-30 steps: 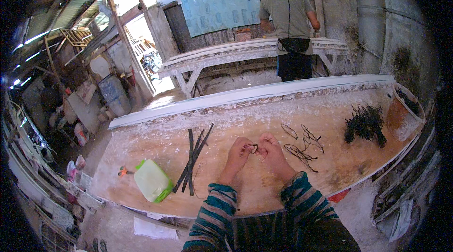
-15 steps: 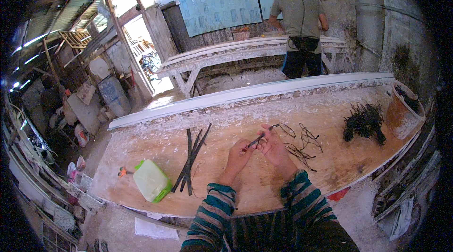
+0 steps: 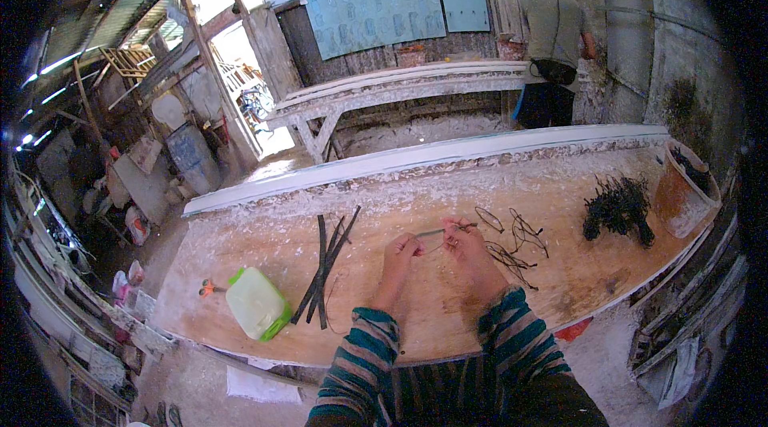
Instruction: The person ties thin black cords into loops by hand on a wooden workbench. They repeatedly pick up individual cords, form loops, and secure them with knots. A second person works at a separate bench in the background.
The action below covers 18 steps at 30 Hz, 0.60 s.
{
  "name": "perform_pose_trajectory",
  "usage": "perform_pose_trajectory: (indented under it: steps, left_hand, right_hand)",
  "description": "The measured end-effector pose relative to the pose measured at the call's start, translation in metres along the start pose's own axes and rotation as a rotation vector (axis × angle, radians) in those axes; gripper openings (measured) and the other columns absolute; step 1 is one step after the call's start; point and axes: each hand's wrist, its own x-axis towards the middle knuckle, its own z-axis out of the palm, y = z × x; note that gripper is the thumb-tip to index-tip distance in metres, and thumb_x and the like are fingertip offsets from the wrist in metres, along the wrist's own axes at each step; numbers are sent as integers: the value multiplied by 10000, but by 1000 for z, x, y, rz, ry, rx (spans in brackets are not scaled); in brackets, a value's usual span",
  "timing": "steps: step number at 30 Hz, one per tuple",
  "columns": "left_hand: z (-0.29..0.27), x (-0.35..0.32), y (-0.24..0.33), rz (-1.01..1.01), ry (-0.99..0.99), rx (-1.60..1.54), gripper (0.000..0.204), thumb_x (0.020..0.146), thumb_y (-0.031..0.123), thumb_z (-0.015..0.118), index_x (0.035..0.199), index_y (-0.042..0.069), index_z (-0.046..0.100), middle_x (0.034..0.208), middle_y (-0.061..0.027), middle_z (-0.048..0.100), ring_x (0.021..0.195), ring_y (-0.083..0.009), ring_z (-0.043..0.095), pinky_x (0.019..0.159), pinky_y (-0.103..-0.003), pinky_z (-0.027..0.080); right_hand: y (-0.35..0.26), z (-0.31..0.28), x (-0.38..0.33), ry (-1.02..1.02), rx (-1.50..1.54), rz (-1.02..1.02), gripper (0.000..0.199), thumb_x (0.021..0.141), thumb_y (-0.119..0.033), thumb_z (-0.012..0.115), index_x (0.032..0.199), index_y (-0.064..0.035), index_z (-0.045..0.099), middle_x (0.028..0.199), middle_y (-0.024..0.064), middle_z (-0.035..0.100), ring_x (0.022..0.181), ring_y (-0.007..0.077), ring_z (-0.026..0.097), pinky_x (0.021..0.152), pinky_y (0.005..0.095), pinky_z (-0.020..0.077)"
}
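Over the middle of the wooden board, my left hand [image 3: 398, 260] pinches one end of a thin dark strip [image 3: 433, 232] between thumb and fingertips. My right hand [image 3: 470, 255] has its fingers closed on the other end, and a dark tip sticks out past them. Between the hands the strip runs nearly level. Just right of my right hand lie several thin black cord loops [image 3: 516, 247]. Left of my left hand, several flat black strips [image 3: 322, 267] lie crossed on the board. Whether the held strip joins the nearest loop, I cannot make out.
Orange-handled scissors [image 3: 210, 288] and a whitish container with green ends [image 3: 258, 307] lie at the left. A tangled black bundle [image 3: 616, 207] sits beside a brown bucket [image 3: 676, 204] at the right. A long white rail [image 3: 416, 164] edges the wooden board [image 3: 416, 319]. Another person [image 3: 554, 35] stands beyond.
My hands have moved apart, and the dark strip, slanted before, now stretches nearly level between them. The other person has shifted to the right along the far bench.
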Motion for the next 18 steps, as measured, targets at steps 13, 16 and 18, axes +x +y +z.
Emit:
perform_pose_trajectory:
  steps: [13, 16, 18]
  left_hand:
    - [-7, 8, -10, -129, 59, -30, 184, 813, 169, 588, 676, 101, 485, 592, 27, 472, 533, -62, 435, 516, -203, 355]
    - [-7, 8, -10, -149, 61, -38, 201, 812, 188, 605, 672, 106, 487, 592, 32, 469, 529, -60, 428, 508, -200, 345]
    - [-5, 6, -6, -163, 76, -46, 203, 810, 197, 614, 675, 108, 492, 592, 36, 466, 528, -58, 423, 506, -198, 339]
  right_hand:
    - [-22, -7, 0, -242, 371, -95, 156, 872, -134, 501, 986, -58, 577, 836, 37, 620, 795, 161, 599, 778, 302, 482]
    - [-22, -7, -1, -292, 310, -131, 130, 862, -120, 521, 947, -44, 584, 813, 37, 616, 769, 153, 595, 743, 288, 483]
    - [-21, -8, 0, -269, 97, -154, 102, 848, -104, 545, 912, -34, 583, 780, 30, 609, 740, 141, 588, 710, 274, 481]
